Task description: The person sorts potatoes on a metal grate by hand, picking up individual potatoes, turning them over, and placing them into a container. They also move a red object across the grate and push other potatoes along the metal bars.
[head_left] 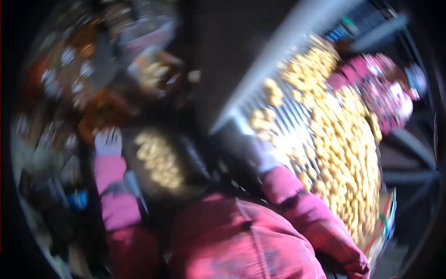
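My left hand (108,142), in a whitish glove with a pink sleeve, is beside the left side of a dark container. Its fingers look curled, with an orange thing (104,111) just beyond them; I cannot tell what they grip. Pale yellow potatoes (160,160) lie in a heap in the dark container between my arms. My right hand (262,156), gloved in pale lavender, is smeared by motion and its fingers do not show. It overlaps the near edge of a bright slatted metal surface (290,114) spread with many potatoes (346,153).
Across the slatted surface, a person in a patterned pink top (385,93) reaches an arm toward the potatoes. A long pale rail (260,60) slants along its left side. A bag with pale contents (155,69) and blurred clutter fill the upper left.
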A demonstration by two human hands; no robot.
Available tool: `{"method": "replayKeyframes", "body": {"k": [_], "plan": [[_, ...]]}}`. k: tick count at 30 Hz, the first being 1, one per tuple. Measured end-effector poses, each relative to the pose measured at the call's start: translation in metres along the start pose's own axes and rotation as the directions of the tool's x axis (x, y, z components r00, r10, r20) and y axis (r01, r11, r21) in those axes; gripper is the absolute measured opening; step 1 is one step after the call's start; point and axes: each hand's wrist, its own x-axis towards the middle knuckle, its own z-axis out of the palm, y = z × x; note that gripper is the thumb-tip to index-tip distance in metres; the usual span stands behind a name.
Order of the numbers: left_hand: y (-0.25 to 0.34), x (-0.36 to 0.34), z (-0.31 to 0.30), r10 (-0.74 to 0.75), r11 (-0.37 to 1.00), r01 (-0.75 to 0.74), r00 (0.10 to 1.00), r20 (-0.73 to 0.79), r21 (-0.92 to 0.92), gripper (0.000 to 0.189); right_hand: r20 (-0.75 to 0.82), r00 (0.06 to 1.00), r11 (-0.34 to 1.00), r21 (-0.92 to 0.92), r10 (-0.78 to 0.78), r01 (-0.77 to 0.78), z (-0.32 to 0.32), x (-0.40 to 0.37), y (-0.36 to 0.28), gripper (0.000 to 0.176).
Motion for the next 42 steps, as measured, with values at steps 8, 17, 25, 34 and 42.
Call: {"method": "replayKeyframes", "body": {"k": [8,17,25,34,42], "plan": [[-0.15,-0.122,0.203,-0.79,0.613,0.708,0.546,0.279,0.351,0.046,-0.029,0.999,0.977,0.215,0.017,-0.01,0.0,-0.01,0.01,0.058],[-0.236,-0.177,0.339,-0.439,0.215,-0.841,0.372,0.818,0.497,0.046,-0.288,0.839,0.838,-0.169,0.461,-0.518,-0.109,-0.179,0.143,0.069],[-0.299,-0.179,0.379,-0.674,0.062,-0.985,0.077,0.735,0.16,0.057,-0.06,0.845,0.847,0.063,0.531,-0.528,-0.074,-0.176,0.121,0.073],[-0.318,-0.083,0.374,-0.499,-0.412,-0.884,0.422,0.757,0.221,0.061,-0.348,0.917,0.981,0.058,0.195,-0.186,-0.076,-0.036,0.136,0.058],[-0.316,-0.082,0.375,-0.42,-0.385,-0.871,0.461,0.782,0.306,0.045,0.114,0.477,0.436,0.266,0.871,-0.86,-0.199,-0.287,0.149,0.042]]}}
